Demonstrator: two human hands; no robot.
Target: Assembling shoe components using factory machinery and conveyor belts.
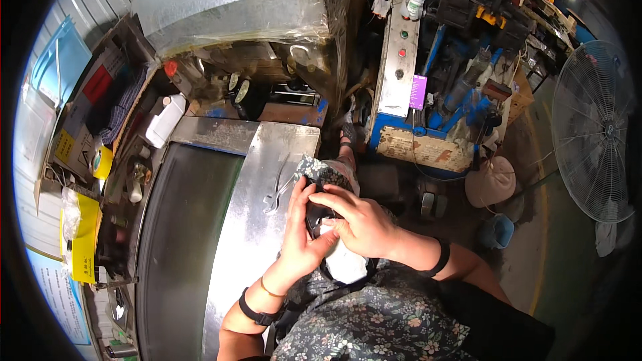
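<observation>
Close to my body, both hands are on a small dark thing (316,216) with a white, cloth-like part (344,262) hanging below it; its exact kind I cannot make out. My left hand (298,235) wraps its left side, fingers pointing up and thumb toward the white part. Across the top and right side curls my right hand (360,222), its thumb pressing at the white part. Floral fabric (381,321) covers my lap. On the bare metal surface (244,254) to the left lies a small steel tool (273,202), apart from my hands.
Beyond the metal surface runs a dark belt (187,241). A white jug (164,122), a yellow tape roll (101,162) and a yellow box (85,241) sit at left. A blue machine (394,127) stands ahead right, with a large fan (602,134) and blue bin (496,231) farther right.
</observation>
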